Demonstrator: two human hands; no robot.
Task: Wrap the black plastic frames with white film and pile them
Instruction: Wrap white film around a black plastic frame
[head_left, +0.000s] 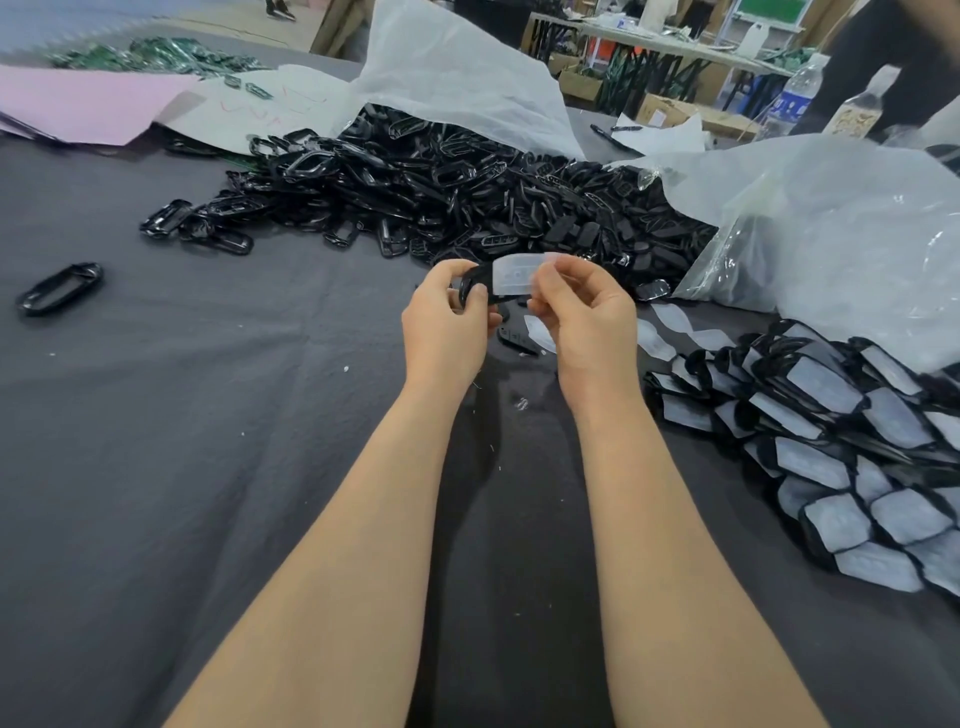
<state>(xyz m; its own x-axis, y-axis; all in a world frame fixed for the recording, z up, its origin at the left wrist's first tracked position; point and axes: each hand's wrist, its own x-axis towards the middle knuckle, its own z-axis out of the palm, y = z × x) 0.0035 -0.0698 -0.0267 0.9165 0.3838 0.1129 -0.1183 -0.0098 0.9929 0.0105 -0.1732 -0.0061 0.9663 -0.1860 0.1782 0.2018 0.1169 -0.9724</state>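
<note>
A black plastic frame (475, 283) is held above the table's middle, gripped at its left end by my left hand (449, 325). My right hand (584, 317) pinches a piece of white film (514, 275) that lies over the frame's right part. A big heap of bare black frames (441, 182) spreads behind my hands. At the right, rows of frames covered with white film (831, 441) lie overlapped in a pile. Loose white film pieces (670, 325) lie between my right hand and that pile.
A dark grey cloth (182, 441) covers the table. One stray black frame (60, 288) lies at the left. White plastic bags (841, 223) stand at the back right, pink and white sheets (98, 101) at the back left. Water bottles (795, 96) stand far right.
</note>
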